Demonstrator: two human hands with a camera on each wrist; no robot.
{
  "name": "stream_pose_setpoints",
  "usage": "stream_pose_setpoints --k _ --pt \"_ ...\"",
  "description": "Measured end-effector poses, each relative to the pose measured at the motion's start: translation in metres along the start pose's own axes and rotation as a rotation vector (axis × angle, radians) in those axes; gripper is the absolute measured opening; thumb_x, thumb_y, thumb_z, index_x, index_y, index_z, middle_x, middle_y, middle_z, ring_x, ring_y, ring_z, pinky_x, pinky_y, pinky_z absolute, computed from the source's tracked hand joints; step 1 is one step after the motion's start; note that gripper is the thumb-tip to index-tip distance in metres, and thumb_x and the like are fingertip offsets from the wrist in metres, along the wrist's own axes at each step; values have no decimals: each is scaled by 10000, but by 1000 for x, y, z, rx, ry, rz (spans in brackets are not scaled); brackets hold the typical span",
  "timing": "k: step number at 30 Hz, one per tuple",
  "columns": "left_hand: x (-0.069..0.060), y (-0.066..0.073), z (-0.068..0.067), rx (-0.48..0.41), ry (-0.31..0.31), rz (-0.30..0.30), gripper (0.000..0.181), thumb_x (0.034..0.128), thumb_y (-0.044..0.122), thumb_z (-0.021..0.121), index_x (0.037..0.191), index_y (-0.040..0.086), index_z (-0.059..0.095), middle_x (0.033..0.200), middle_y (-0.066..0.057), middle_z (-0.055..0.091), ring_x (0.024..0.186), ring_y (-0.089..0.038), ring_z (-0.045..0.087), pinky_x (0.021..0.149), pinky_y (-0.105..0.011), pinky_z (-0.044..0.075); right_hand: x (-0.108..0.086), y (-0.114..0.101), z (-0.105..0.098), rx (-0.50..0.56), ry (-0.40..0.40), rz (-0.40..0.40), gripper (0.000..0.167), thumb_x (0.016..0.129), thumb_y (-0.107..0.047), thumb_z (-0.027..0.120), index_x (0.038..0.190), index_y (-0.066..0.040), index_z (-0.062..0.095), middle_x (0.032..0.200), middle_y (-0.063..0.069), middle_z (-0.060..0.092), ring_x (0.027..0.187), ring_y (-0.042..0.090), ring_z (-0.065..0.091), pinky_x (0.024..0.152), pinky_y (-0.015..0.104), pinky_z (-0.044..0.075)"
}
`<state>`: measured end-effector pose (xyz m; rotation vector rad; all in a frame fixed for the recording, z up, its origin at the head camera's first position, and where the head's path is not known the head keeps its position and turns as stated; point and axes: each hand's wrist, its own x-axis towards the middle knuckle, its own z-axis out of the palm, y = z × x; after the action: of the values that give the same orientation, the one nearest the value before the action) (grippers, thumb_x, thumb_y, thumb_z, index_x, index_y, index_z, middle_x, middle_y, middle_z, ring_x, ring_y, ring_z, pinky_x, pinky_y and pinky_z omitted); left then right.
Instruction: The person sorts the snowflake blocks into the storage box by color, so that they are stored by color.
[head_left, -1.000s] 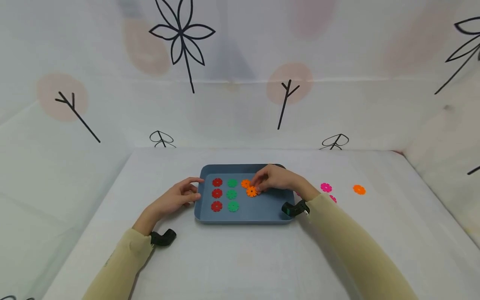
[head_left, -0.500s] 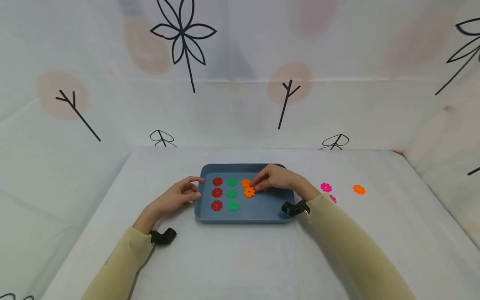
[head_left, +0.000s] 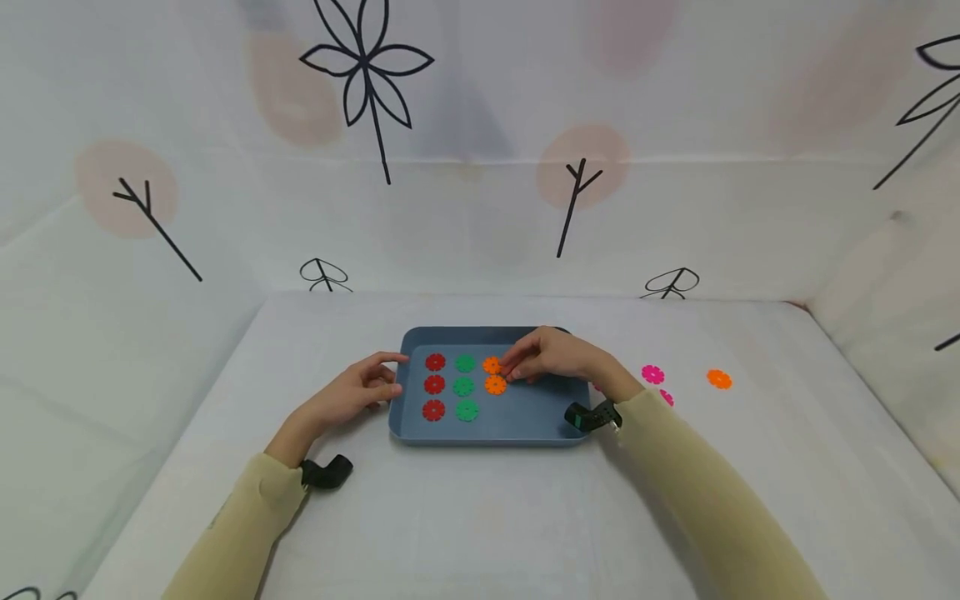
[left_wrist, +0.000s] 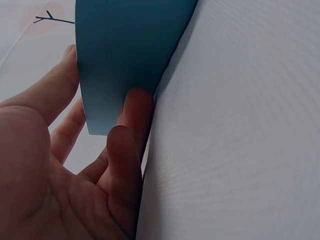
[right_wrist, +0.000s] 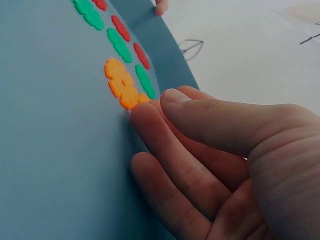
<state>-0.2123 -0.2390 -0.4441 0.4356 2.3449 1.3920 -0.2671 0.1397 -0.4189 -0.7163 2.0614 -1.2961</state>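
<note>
A blue-grey tray (head_left: 525, 429) lies on the white-covered table. My left hand (head_left: 348, 396) holds its left side, thumb and index finger at the rim and other fingertips against the outer wall (left_wrist: 105, 95). Inside lie a column of red flower-shaped discs (head_left: 434, 384) and a column of green ones (head_left: 463, 387). To their right is an orange flower-shaped disc (head_left: 491, 365). Just below it, my right hand (head_left: 551, 354) pinches a second orange flower-shaped disc (head_left: 495, 385) by its right edge, close to the tray floor. My fingertips partly hide it in the right wrist view.
On the table right of the tray lie pink flower-shaped discs (head_left: 652, 374), partly hidden by the right forearm, and a loose orange disc (head_left: 719, 379). The tray's raised rim surrounds the discs. A patterned white cloth (head_left: 465, 225) hangs behind the table.
The orange disc at my right fingertips has shifted slightly left, coming in line under the upper orange one. My left hand has stayed at the tray's side.
</note>
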Motion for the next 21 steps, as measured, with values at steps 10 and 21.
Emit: stream_pose_setpoints --k 10,21 --pt "-3 2 1 -7 2 -10 559 958 278 685 1454 155 460 1120 -127 581 886 -284 571 764 -355 487 4 5 0 -24 -11 -5 309 904 -26 707 1211 12 692 1085 104 731 1009 225 697 828 349 555" --pt "-2 1 1 -18 1 -6 550 976 230 662 1470 132 441 1128 -114 582 873 -277 566 739 -346 484 1 5 0 -9 41 -57 279 913 -21 693 1189 22 698 1076 115 728 994 259 684 833 336 547"
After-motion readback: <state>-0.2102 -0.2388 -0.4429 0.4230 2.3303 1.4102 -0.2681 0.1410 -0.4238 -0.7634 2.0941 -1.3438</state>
